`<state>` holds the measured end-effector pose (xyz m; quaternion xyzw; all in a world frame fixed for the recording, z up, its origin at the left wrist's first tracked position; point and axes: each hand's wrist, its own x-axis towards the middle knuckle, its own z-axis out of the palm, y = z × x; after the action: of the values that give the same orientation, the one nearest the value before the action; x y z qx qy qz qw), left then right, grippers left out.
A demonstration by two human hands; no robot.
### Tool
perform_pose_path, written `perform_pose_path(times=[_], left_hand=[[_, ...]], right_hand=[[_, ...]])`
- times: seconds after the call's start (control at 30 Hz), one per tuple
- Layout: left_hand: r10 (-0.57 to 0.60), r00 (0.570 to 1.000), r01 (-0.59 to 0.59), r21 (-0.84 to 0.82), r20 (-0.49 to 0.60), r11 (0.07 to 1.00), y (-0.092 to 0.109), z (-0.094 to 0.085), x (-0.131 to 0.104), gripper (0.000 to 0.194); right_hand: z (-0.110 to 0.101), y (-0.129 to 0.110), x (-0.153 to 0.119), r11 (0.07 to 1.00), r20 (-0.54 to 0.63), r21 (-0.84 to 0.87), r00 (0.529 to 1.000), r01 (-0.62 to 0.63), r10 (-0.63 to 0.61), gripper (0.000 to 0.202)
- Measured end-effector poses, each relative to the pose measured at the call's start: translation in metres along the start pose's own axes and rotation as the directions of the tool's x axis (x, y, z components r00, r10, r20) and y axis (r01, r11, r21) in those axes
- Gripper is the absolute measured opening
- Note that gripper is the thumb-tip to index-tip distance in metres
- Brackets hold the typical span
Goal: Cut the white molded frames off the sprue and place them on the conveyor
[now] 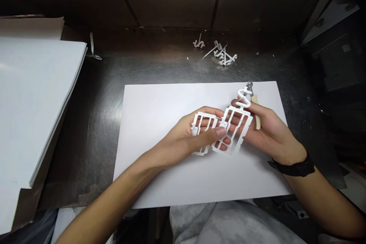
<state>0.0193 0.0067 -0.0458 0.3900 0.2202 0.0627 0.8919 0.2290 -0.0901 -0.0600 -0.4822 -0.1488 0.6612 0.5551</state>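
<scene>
My left hand (191, 135) is closed on two white plastic frames, its thumb pressing near where they meet. The smaller-looking frame (200, 152) lies across its fingers; the other frame (243, 122) is tilted beside it, to the right. A wavy white plastic piece (244, 97) rises from the top of the right frame. My right hand (261, 126) is curled behind that frame, around cutters with cream handles (256, 112) and a grey metal head pointing away from me. Some of its fingers are hidden by the frame. Both hands are above a white sheet (151, 122).
White plastic scraps (224, 57) lie on the metal table (148, 61) beyond the sheet. A stack of white sheets (37, 84) is at the left, with a thin white strip (92, 45) beside it. A metal wall (171, 0) borders the far side.
</scene>
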Motion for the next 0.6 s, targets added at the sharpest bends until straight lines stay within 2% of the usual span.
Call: perform_pose_path(times=[0.1,0.17,0.23,0.27,0.33,0.4,0.43,0.5,0.6], left_hand=[[0.044,0.996,-0.036,0.099,-0.080,0.994,0.003,-0.001,-0.001,0.036],[0.129,0.979,-0.100,0.179,-0.160,0.979,0.008,-0.003,-0.004,0.033],[0.227,0.947,-0.156,0.293,-0.227,0.943,0.013,-0.005,-0.008,0.030],[0.267,0.932,-0.171,0.355,-0.245,0.919,0.015,-0.005,-0.009,0.029],[0.319,0.912,-0.178,0.453,-0.258,0.874,0.018,-0.006,-0.012,0.025],[0.363,0.890,-0.177,0.525,-0.277,0.833,0.020,-0.007,-0.013,0.023],[0.392,0.872,-0.178,0.559,-0.292,0.810,0.020,-0.007,-0.013,0.023],[0.453,0.834,-0.185,0.613,-0.316,0.768,0.019,-0.007,-0.012,0.023],[0.504,0.803,-0.199,0.656,-0.316,0.728,0.017,-0.007,-0.011,0.020]], right_hand=[[0.002,0.000,-0.001,0.995,-0.005,0.099,1.000,-0.004,0.005,0.014],[0.001,-0.002,-0.003,0.995,-0.041,0.093,0.998,0.046,-0.043,0.014],[-0.002,-0.006,-0.006,0.990,-0.075,-0.024,0.988,0.136,-0.138,0.014],[-0.005,-0.009,-0.009,0.970,-0.077,-0.145,0.975,0.196,-0.208,0.014],[-0.009,-0.015,-0.016,0.837,-0.038,-0.464,0.937,0.291,-0.347,0.014],[-0.011,-0.021,-0.024,0.622,0.042,-0.722,0.916,0.304,-0.398,0.017],[-0.010,-0.024,-0.028,0.525,0.080,-0.799,0.917,0.293,-0.391,0.019],[-0.008,-0.026,-0.033,0.397,0.129,-0.877,0.929,0.270,-0.346,0.021],[-0.003,-0.025,-0.035,0.305,0.134,-0.923,0.939,0.234,-0.317,0.017]])
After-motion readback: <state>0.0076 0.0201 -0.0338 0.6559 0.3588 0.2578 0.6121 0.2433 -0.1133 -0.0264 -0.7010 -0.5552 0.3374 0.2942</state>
